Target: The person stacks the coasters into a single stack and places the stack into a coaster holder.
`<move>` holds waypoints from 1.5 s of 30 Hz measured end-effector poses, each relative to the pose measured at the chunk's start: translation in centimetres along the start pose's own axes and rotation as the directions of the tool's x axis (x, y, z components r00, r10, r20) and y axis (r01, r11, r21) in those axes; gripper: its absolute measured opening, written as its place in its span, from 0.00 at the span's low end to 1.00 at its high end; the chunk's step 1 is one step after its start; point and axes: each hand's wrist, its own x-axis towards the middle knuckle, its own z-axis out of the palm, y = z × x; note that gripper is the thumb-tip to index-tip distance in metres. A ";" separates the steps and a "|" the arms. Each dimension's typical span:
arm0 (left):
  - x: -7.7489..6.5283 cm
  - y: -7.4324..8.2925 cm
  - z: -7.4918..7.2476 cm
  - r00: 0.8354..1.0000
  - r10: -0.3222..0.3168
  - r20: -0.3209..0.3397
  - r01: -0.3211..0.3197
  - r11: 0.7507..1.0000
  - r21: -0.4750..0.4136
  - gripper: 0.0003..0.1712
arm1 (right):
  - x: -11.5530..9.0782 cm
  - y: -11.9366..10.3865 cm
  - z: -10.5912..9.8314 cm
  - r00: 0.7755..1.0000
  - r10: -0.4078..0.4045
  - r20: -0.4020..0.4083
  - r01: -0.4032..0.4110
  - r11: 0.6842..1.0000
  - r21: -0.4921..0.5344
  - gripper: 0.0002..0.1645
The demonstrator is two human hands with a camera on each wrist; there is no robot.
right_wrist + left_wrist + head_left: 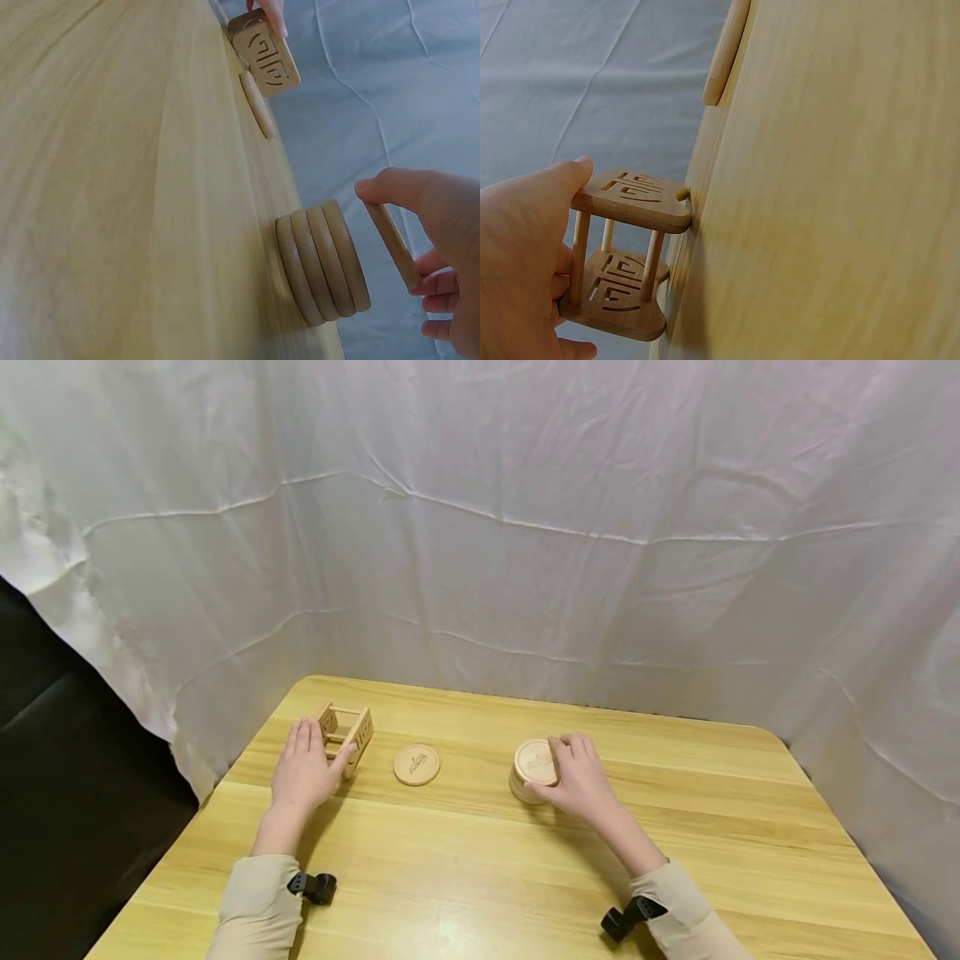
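On the left, my left hand (302,770) grips a small wooden rack (634,199) with two carved side plates joined by round bars. Its thumb lies on one plate and the fingers are at the other in the left wrist view. My right hand (583,778) pinches a round wooden coaster (391,244) by its edges, thumb on one side and fingers on the other. Just below that coaster stands a stack of several coasters (321,262); a gap shows between them in the right wrist view. Another coaster (416,764) with dark printing lies flat between rack and stack.
The wood-grain table (465,868) has rounded far corners. Pale curtains (525,577) hang right behind and beside it. Something black (67,793) stands past the left edge. A dark camera (321,888) is strapped at each wrist.
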 end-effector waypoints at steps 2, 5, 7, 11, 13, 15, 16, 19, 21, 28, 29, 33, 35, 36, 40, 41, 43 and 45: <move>0.0 0.0 0.1 1.000 0.000 0.002 0.000 1.000 -0.001 0.55 | -0.1 0.0 0.1 1.000 0.000 0.004 0.000 1.000 -0.003 0.55; -0.1 0.0 0.1 1.000 -0.001 0.003 0.001 1.000 -0.005 0.55 | -0.3 0.1 0.2 1.000 -0.002 0.005 0.002 1.000 -0.008 0.55; -0.1 0.0 0.1 1.000 -0.001 0.000 0.001 1.000 -0.006 0.54 | -0.3 0.2 0.4 1.000 -0.005 0.003 0.005 1.000 -0.011 0.55; -0.1 0.1 0.0 1.000 0.001 -0.005 -0.001 1.000 -0.007 0.54 | -0.4 0.5 0.7 1.000 -0.009 0.002 0.009 1.000 -0.017 0.54; -0.1 0.2 0.0 1.000 0.001 -0.004 -0.001 1.000 -0.009 0.54 | -0.5 0.5 0.8 1.000 -0.006 0.006 0.007 1.000 -0.022 0.54; -0.1 0.2 0.0 1.000 0.001 -0.002 -0.001 1.000 -0.010 0.54 | -0.5 0.6 1.0 1.000 -0.003 0.010 0.003 1.000 -0.021 0.53; -0.2 0.2 0.0 1.000 0.000 -0.001 0.000 1.000 -0.012 0.54 | -0.5 0.6 1.0 1.000 0.002 0.014 -0.002 1.000 -0.017 0.53; -0.2 0.2 -0.1 1.000 -0.003 0.002 0.003 1.000 -0.015 0.54 | -0.4 0.6 1.1 1.000 0.016 0.025 -0.016 1.000 -0.005 0.53; -0.1 0.2 -0.1 1.000 -0.003 0.001 0.003 1.000 -0.016 0.54 | -0.4 0.5 1.0 0.999 0.027 0.035 -0.028 1.000 0.006 0.53; -0.1 0.1 -0.1 1.000 0.002 -0.006 -0.002 1.000 -0.015 0.53 | -0.2 0.3 0.8 0.997 0.047 0.057 -0.049 0.998 0.025 0.53; -0.1 0.1 -0.1 1.000 0.003 -0.007 -0.003 1.000 -0.014 0.53 | -0.2 0.2 0.8 0.997 0.047 0.057 -0.048 0.998 0.030 0.53; -0.1 0.1 -0.1 1.000 0.005 -0.007 -0.005 1.000 -0.014 0.53 | -0.2 0.1 0.7 0.997 0.049 0.064 -0.052 0.998 0.043 0.53; -0.1 0.1 -0.1 1.000 0.007 -0.007 -0.007 1.000 -0.013 0.53 | -0.2 0.2 0.7 0.996 0.055 0.071 -0.058 0.997 0.049 0.53; -0.1 0.1 -0.1 1.000 0.008 -0.008 -0.008 1.000 -0.012 0.53 | -0.2 0.2 0.7 0.995 0.059 0.075 -0.063 0.997 0.051 0.53; -0.1 0.1 -0.1 1.000 0.008 -0.010 -0.008 1.000 -0.008 0.53 | -0.2 0.3 0.8 0.993 0.073 0.090 -0.079 0.995 0.063 0.53; -0.1 0.1 -0.1 1.000 0.007 -0.009 -0.007 1.000 -0.009 0.53 | -0.2 0.4 0.8 0.993 0.075 0.092 -0.081 0.995 0.064 0.53; -0.1 0.1 -0.1 1.000 0.005 -0.008 -0.005 1.000 -0.009 0.54 | -0.2 0.4 0.9 0.992 0.078 0.096 -0.085 0.994 0.071 0.53; -0.1 0.1 -0.1 1.000 0.002 -0.005 -0.002 1.000 -0.012 0.54 | -0.2 0.4 0.9 0.991 0.080 0.103 -0.088 0.993 0.073 0.53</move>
